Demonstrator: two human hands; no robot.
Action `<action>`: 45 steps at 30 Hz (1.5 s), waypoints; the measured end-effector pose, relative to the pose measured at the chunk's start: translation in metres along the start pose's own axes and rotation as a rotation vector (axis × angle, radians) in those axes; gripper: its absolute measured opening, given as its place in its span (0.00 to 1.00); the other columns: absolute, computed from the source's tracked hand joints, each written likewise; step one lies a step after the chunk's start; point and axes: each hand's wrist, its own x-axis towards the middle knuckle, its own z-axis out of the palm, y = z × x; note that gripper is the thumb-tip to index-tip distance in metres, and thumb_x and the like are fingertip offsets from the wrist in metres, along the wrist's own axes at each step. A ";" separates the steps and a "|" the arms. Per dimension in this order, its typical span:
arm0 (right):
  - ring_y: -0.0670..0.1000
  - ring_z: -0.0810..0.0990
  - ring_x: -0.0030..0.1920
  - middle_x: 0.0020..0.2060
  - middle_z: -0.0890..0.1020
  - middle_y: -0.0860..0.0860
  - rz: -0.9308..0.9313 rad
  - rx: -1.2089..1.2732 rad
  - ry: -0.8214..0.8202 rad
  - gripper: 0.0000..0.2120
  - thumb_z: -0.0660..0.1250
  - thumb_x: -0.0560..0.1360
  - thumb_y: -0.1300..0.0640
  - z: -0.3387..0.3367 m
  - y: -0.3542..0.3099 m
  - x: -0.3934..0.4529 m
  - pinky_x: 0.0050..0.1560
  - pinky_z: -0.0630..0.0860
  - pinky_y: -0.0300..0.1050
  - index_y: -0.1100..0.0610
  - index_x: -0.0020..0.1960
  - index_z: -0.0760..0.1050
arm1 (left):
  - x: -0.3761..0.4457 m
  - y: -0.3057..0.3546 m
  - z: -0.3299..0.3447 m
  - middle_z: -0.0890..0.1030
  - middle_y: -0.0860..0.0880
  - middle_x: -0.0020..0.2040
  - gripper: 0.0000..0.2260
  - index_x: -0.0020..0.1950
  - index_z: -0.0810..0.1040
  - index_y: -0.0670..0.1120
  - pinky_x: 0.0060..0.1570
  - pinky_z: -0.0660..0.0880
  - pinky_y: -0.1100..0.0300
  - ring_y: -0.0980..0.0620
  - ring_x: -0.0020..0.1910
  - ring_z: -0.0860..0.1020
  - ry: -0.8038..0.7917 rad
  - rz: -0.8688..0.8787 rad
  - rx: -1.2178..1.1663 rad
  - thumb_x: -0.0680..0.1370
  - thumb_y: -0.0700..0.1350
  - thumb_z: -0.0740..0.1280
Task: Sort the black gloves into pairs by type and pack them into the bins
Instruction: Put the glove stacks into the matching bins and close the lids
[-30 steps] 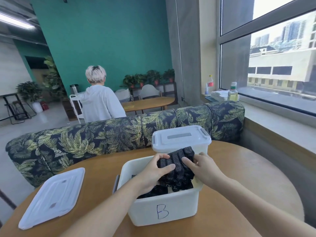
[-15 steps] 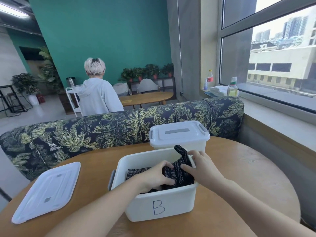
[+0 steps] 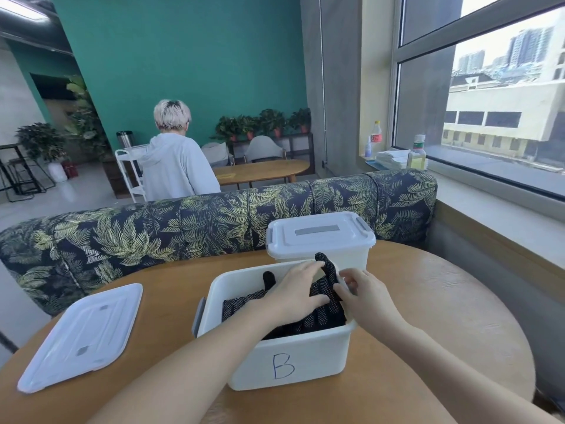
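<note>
I have both hands down in the open bin marked B (image 3: pixel 284 356), which sits on the bench (image 3: pixel 428 316) straight ahead of me. My left hand (image 3: pixel 295 293) lies flat, fingers extended, pressing on the black dotted gloves (image 3: pixel 324 307) inside. My right hand (image 3: pixel 365 293) is at the right-hand wall of the bin, fingers curled against the gloves' edge; I cannot tell whether it actually pinches them. The gloves run roughly front to back, one fingertip poking up over the far rim, nearest my left fingertips. That stray tip looks like what needs tucking down next. The loose lid (image 3: pixel 81 338) waits well off to my left, nearer my left hand.
</note>
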 end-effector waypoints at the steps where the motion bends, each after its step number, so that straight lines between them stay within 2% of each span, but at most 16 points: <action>1: 0.48 0.76 0.49 0.47 0.78 0.48 0.001 0.002 0.002 0.12 0.67 0.80 0.52 0.000 0.001 0.000 0.48 0.67 0.39 0.54 0.62 0.78 | 0.002 -0.002 0.003 0.64 0.52 0.80 0.35 0.82 0.60 0.51 0.78 0.58 0.55 0.52 0.79 0.61 -0.019 0.004 -0.008 0.78 0.51 0.72; 3: 0.48 0.77 0.49 0.47 0.78 0.47 0.000 0.012 0.003 0.12 0.68 0.80 0.53 0.000 0.003 -0.001 0.47 0.68 0.37 0.55 0.62 0.79 | 0.004 -0.010 0.007 0.67 0.52 0.78 0.34 0.81 0.62 0.51 0.77 0.61 0.53 0.52 0.77 0.64 -0.074 0.023 0.024 0.78 0.51 0.73; 8: 0.47 0.76 0.49 0.46 0.76 0.45 0.005 0.029 0.005 0.11 0.67 0.80 0.53 0.000 0.003 -0.001 0.43 0.67 0.31 0.54 0.61 0.78 | 0.000 -0.025 0.018 0.72 0.55 0.73 0.26 0.78 0.68 0.55 0.73 0.66 0.49 0.50 0.73 0.69 -0.286 0.030 0.160 0.80 0.55 0.67; 11: 0.48 0.76 0.49 0.46 0.77 0.46 0.009 0.035 0.007 0.10 0.67 0.80 0.54 0.001 0.003 -0.001 0.43 0.67 0.32 0.54 0.61 0.79 | 0.001 -0.028 0.018 0.74 0.54 0.72 0.25 0.77 0.70 0.52 0.73 0.64 0.54 0.51 0.73 0.69 -0.251 0.003 0.093 0.80 0.55 0.68; 15: 0.49 0.77 0.51 0.47 0.78 0.46 0.020 0.061 0.019 0.10 0.67 0.80 0.53 0.002 0.004 -0.002 0.47 0.67 0.38 0.54 0.60 0.79 | -0.001 -0.028 0.012 0.76 0.52 0.71 0.21 0.74 0.75 0.50 0.66 0.63 0.67 0.55 0.71 0.72 -0.107 -0.069 -0.052 0.82 0.52 0.68; 18: 0.49 0.77 0.51 0.46 0.79 0.46 0.022 0.069 0.042 0.10 0.68 0.80 0.54 0.003 0.004 -0.003 0.47 0.67 0.38 0.55 0.60 0.80 | 0.004 -0.023 0.008 0.77 0.51 0.71 0.20 0.74 0.74 0.50 0.66 0.65 0.63 0.53 0.71 0.72 -0.027 -0.138 -0.149 0.82 0.51 0.67; 21: 0.49 0.77 0.50 0.44 0.78 0.44 0.027 0.065 0.051 0.10 0.68 0.80 0.54 0.003 0.002 -0.004 0.46 0.67 0.39 0.55 0.59 0.80 | 0.014 -0.010 0.007 0.77 0.49 0.65 0.21 0.75 0.71 0.47 0.64 0.65 0.64 0.53 0.67 0.74 -0.089 -0.206 -0.285 0.82 0.45 0.67; 24: 0.50 0.77 0.51 0.44 0.79 0.45 0.032 0.065 0.044 0.10 0.68 0.80 0.54 0.002 0.001 -0.004 0.50 0.72 0.42 0.55 0.59 0.80 | 0.025 -0.004 0.012 0.78 0.50 0.59 0.20 0.73 0.71 0.45 0.67 0.70 0.58 0.53 0.61 0.76 -0.144 -0.250 -0.298 0.81 0.38 0.65; 27: 0.51 0.78 0.51 0.44 0.79 0.47 0.038 0.070 0.046 0.09 0.68 0.80 0.54 0.001 0.000 -0.004 0.52 0.73 0.44 0.55 0.58 0.80 | 0.033 -0.007 0.017 0.80 0.47 0.64 0.19 0.71 0.74 0.45 0.70 0.71 0.53 0.50 0.65 0.77 -0.162 -0.239 -0.255 0.80 0.36 0.64; 31: 0.50 0.78 0.49 0.42 0.78 0.45 0.053 0.108 0.066 0.07 0.67 0.80 0.54 0.003 -0.002 -0.005 0.48 0.72 0.42 0.54 0.55 0.80 | 0.028 -0.011 0.011 0.79 0.50 0.69 0.20 0.72 0.76 0.47 0.69 0.68 0.62 0.53 0.68 0.75 -0.303 -0.178 -0.134 0.81 0.36 0.62; 34: 0.50 0.79 0.49 0.44 0.81 0.48 0.066 0.146 0.068 0.06 0.67 0.80 0.53 0.003 -0.003 -0.005 0.51 0.75 0.44 0.54 0.53 0.80 | 0.023 -0.015 0.008 0.76 0.51 0.72 0.19 0.74 0.74 0.48 0.69 0.65 0.64 0.53 0.71 0.73 -0.357 -0.176 -0.072 0.83 0.40 0.62; 38: 0.51 0.79 0.51 0.46 0.81 0.49 0.057 0.114 0.049 0.08 0.67 0.80 0.53 0.002 -0.002 -0.005 0.52 0.74 0.44 0.55 0.55 0.80 | 0.014 -0.012 0.001 0.74 0.51 0.74 0.19 0.76 0.71 0.48 0.69 0.63 0.64 0.52 0.73 0.71 -0.258 -0.161 -0.079 0.84 0.41 0.59; 41: 0.54 0.76 0.58 0.53 0.80 0.50 0.010 -0.066 0.000 0.14 0.67 0.81 0.50 -0.001 -0.007 -0.003 0.54 0.71 0.45 0.55 0.62 0.78 | -0.001 -0.014 -0.013 0.76 0.50 0.72 0.19 0.75 0.73 0.51 0.70 0.66 0.62 0.53 0.72 0.73 -0.151 -0.163 -0.121 0.84 0.41 0.59; 45: 0.54 0.71 0.64 0.63 0.78 0.49 -0.073 -0.242 0.031 0.18 0.63 0.82 0.45 0.002 -0.042 -0.011 0.61 0.70 0.50 0.52 0.68 0.75 | -0.037 -0.028 -0.047 0.81 0.49 0.62 0.17 0.69 0.78 0.57 0.53 0.74 0.61 0.50 0.54 0.80 0.020 -0.175 -0.122 0.83 0.43 0.60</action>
